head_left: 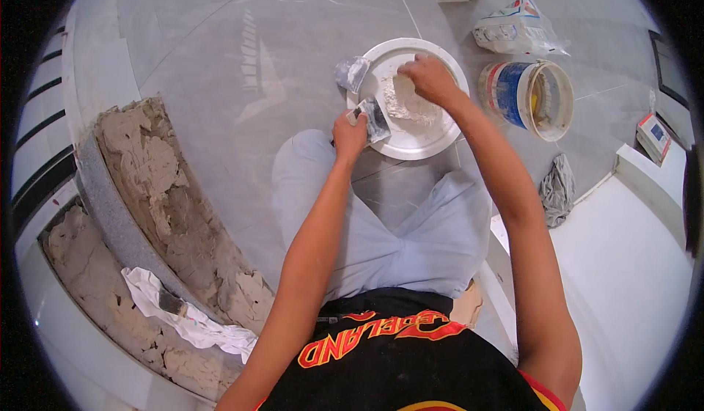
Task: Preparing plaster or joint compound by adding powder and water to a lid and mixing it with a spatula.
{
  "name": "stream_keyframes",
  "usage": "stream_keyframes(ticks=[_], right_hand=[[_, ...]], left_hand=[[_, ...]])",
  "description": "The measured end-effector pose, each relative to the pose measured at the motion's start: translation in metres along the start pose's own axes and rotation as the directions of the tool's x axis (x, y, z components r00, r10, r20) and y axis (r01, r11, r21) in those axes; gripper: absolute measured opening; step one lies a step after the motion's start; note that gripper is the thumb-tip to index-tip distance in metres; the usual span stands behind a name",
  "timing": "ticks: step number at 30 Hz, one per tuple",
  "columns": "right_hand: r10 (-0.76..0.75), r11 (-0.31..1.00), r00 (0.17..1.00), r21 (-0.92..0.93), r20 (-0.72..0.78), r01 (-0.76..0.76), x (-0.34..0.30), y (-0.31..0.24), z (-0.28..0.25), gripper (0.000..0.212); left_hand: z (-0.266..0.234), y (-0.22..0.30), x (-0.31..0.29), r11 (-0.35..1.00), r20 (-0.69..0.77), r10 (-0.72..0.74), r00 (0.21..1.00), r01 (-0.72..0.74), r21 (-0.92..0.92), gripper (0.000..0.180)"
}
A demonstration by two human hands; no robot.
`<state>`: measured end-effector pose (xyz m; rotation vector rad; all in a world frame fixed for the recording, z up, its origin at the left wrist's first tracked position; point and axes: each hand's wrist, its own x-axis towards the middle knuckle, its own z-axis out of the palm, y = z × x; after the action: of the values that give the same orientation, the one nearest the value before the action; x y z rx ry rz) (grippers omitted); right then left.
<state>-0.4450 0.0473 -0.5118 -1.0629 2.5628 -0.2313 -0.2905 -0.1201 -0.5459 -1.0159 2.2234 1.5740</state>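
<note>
A round pale tray (411, 152) lies on the floor in front of my crossed legs, with a heap of white powder (414, 107) on it. My left hand (350, 134) is closed round a putty knife (377, 120), whose wide, dusty blade sits over the tray's near left part. Above the powder's far side my right hand (431, 79) is closed with its fingers pinched downward. Whatever those fingers hold, if anything, cannot be made out. A grey, powder-smeared piece (353, 74) rests at the tray's left rim; its kind is unclear.
Right of the tray a bucket (506, 92) lies tipped, near a white plastic bag (517, 30). A crumpled grey cloth (558, 191) lies by the white ledge (616, 264). Rough mortar troughs (158, 162) curve along the left, with a white crumpled wrapper (187, 319).
</note>
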Motion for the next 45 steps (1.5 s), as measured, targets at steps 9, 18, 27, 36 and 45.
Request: stream_keyframes(ticks=[9, 18, 27, 36, 45], right_hand=[[0.306, 0.926, 0.883, 0.327, -0.354, -0.19, -0.103, -0.009, 0.01, 0.021], [0.82, 0.335, 0.568, 0.747, 0.068, -0.574, -0.125, 0.066, 0.079, 0.032], [0.636, 0.747, 0.749, 0.387, -0.184, -0.54, -0.084, -0.031, 0.015, 0.029], [0.744, 0.63, 0.658, 0.448, -0.116, -0.634, -0.068, 0.028, 0.02, 0.027], [0.233, 0.966, 0.962, 0.152, -0.145, -0.211, -0.058, -0.033, -0.005, 0.034]], left_hand=[[0.004, -0.01, 0.005, 0.993, -0.032, 0.096, 0.995, -0.093, 0.068, 0.029], [0.021, 0.027, -0.007, 0.981, -0.068, 0.19, 0.979, -0.188, 0.043, 0.03], [0.014, 0.014, 0.007, 0.949, -0.05, 0.26, 0.964, -0.246, 0.198, 0.031], [0.008, 0.024, 0.001, 0.97, -0.063, 0.182, 0.981, -0.169, 0.174, 0.029], [0.007, 0.013, 0.001, 0.968, -0.078, 0.215, 0.973, -0.202, 0.15, 0.029]])
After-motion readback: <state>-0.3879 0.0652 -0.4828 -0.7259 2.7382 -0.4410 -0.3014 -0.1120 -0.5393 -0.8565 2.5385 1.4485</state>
